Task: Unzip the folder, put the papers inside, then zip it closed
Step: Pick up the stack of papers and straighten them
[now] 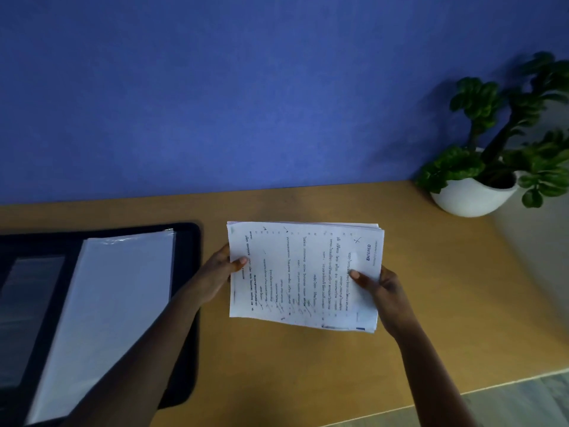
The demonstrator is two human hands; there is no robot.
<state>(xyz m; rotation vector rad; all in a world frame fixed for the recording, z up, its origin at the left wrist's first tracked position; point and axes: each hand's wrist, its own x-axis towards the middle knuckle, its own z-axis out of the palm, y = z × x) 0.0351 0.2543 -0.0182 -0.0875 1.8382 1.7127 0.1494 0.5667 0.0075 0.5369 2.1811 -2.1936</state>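
A stack of printed white papers (303, 274) is held a little above the wooden table, in the middle of the view. My left hand (217, 274) grips its left edge, thumb on top. My right hand (380, 288) grips its right edge, thumb on the top sheet. The dark zip folder (187, 238) lies open on the table at the left, with clear plastic sleeves (107, 306) showing inside. My left forearm crosses over the folder's right side. The papers are to the right of the folder, not touching it.
A white bowl-shaped pot (471, 195) with a green plant stands at the back right corner of the table (308, 374). A blue wall rises behind. The table's front edge runs diagonally at the lower right, floor beyond it.
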